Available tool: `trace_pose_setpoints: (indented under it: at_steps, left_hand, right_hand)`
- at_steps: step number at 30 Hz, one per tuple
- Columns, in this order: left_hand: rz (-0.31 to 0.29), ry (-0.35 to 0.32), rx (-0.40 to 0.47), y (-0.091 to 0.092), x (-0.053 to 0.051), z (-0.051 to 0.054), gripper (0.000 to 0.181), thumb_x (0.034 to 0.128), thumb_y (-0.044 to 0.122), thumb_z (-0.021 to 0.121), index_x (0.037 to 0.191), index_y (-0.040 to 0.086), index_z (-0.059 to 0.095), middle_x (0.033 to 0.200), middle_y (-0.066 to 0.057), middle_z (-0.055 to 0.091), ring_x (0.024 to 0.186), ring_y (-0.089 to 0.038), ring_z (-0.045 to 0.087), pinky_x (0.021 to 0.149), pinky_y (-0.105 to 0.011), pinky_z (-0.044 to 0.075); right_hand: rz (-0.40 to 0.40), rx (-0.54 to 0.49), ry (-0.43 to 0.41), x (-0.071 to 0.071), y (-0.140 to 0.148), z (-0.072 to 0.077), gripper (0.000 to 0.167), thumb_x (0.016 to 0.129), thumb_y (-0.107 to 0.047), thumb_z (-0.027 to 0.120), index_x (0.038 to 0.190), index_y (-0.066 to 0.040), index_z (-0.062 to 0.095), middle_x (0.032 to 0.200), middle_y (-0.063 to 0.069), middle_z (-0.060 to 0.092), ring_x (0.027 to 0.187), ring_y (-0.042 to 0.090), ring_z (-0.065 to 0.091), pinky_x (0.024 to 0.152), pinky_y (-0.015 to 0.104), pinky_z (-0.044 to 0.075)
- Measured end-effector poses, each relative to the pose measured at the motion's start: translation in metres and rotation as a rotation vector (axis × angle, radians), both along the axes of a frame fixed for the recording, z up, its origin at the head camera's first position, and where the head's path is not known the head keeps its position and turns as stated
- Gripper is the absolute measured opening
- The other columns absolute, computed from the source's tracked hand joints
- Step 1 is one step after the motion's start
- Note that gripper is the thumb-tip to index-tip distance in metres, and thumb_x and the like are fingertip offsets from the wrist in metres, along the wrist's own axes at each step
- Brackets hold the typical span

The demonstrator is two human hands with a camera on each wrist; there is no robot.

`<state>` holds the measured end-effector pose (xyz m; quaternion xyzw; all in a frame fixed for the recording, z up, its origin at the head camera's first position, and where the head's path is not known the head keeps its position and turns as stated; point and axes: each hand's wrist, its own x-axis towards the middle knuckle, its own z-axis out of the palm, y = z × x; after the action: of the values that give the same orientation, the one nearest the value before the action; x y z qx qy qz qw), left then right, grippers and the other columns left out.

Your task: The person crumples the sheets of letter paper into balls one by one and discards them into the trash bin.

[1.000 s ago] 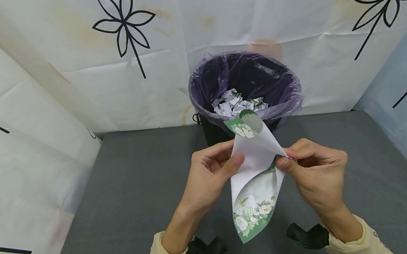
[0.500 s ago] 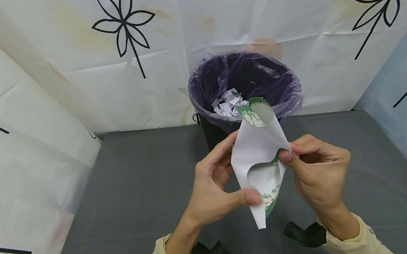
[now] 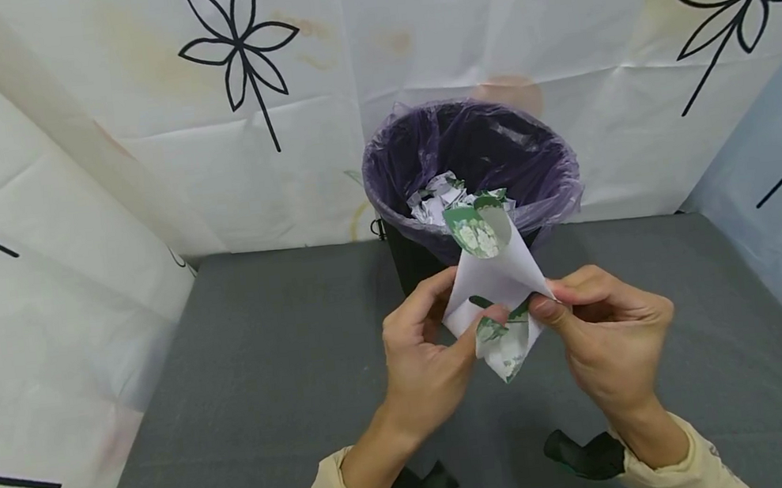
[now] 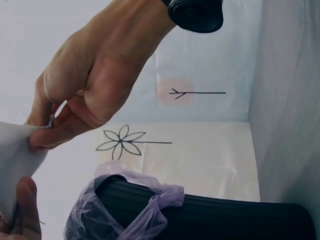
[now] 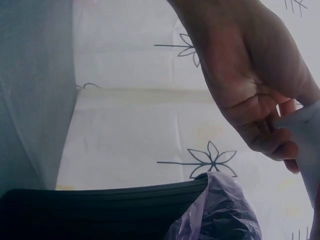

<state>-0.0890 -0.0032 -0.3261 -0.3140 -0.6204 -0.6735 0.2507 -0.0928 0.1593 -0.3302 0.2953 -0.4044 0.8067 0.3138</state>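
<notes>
Both hands hold a sheet of white paper (image 3: 501, 274) above the table, in front of the bin. Its other side has a green border and a white flower print, showing on the curled far corner and the folded near end. My left hand (image 3: 425, 352) holds the left side, thumb bent over the front and fingers behind. At the right edge, my right hand (image 3: 610, 324) pinches the paper between thumb and index finger. In the left wrist view, my right hand (image 4: 95, 70) grips the sheet; in the right wrist view, my left hand (image 5: 255, 80) does.
A black bin (image 3: 412, 254) with a purple plastic liner (image 3: 553, 155) stands just beyond the hands. Crumpled paper pieces (image 3: 439, 191) lie inside it. Dark grey cloth (image 3: 268, 368) covers the table. Fabric walls (image 3: 412, 35) with line-drawn flowers close the back and sides.
The paper's near end has folded up and is now shorter. My left thumb slid down the paper, then came up to its middle. My right hand keeps its pinch almost in place.
</notes>
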Motion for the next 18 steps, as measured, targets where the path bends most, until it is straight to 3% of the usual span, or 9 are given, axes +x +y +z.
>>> trace_pose_setpoints:
  at_steps: [2, 5, 8, 11, 14, 18]
  left_hand:
    - [0.047, 0.019, 0.005, 0.002, -0.001, -0.001, 0.03, 0.094, 0.008, 0.074, 0.117, -0.01, 0.066, 0.099, -0.021, 0.072, 0.076, -0.025, 0.069, 0.063, -0.034, 0.06]
    - [0.056, 0.006, 0.025, 0.003, -0.002, -0.002, 0.031, 0.0986, 0.012, 0.069, 0.12, -0.01, 0.066, 0.102, -0.022, 0.072, 0.077, -0.025, 0.071, 0.063, -0.034, 0.06]
    - [-0.01, -0.036, 0.033, 0.001, -0.001, -0.003, 0.052, 0.1061, 0.033, 0.056, 0.132, -0.011, 0.059, 0.114, -0.024, 0.069, 0.089, -0.026, 0.071, 0.072, -0.036, 0.061]
    - [-0.098, -0.028, 0.021, -0.002, -0.001, -0.006, 0.073, 0.1066, 0.05, 0.042, 0.144, -0.012, 0.047, 0.129, -0.027, 0.062, 0.106, -0.03, 0.066, 0.086, -0.039, 0.059]
    - [-0.174, 0.046, 0.015, -0.004, -0.001, -0.009, 0.09, 0.1015, 0.061, 0.041, 0.149, -0.014, 0.035, 0.142, -0.031, 0.05, 0.123, -0.034, 0.057, 0.098, -0.043, 0.053]
    - [-0.273, 0.165, 0.027, -0.006, -0.003, -0.014, 0.105, 0.094, 0.064, 0.055, 0.15, -0.019, 0.024, 0.149, -0.038, 0.037, 0.133, -0.04, 0.048, 0.102, -0.048, 0.049]
  right_hand:
    - [-0.018, 0.014, -0.006, 0.0, -0.001, 0.0, 0.02, 0.07, 0.021, 0.082, 0.083, 0.025, 0.067, 0.083, 0.023, 0.073, 0.075, 0.026, 0.072, 0.071, 0.028, 0.061]
    - [-0.051, 0.027, -0.013, -0.001, -0.002, -0.001, 0.02, 0.071, 0.02, 0.082, 0.084, 0.025, 0.067, 0.082, 0.022, 0.073, 0.074, 0.025, 0.072, 0.07, 0.028, 0.06]
    - [-0.073, 0.013, -0.01, -0.003, -0.002, -0.002, 0.019, 0.072, 0.02, 0.082, 0.083, 0.025, 0.067, 0.082, 0.022, 0.073, 0.074, 0.025, 0.072, 0.071, 0.028, 0.06]
    - [-0.093, -0.007, -0.012, -0.006, -0.001, -0.002, 0.018, 0.073, 0.021, 0.081, 0.083, 0.025, 0.066, 0.081, 0.022, 0.073, 0.074, 0.026, 0.072, 0.071, 0.029, 0.06]
    - [-0.103, -0.04, -0.009, -0.007, -0.001, -0.002, 0.018, 0.072, 0.022, 0.08, 0.083, 0.026, 0.066, 0.08, 0.022, 0.072, 0.073, 0.026, 0.071, 0.071, 0.029, 0.06]
    - [-0.092, -0.088, 0.004, -0.009, -0.003, 0.0, 0.018, 0.073, 0.022, 0.08, 0.081, 0.026, 0.065, 0.079, 0.024, 0.071, 0.071, 0.026, 0.071, 0.069, 0.028, 0.06]
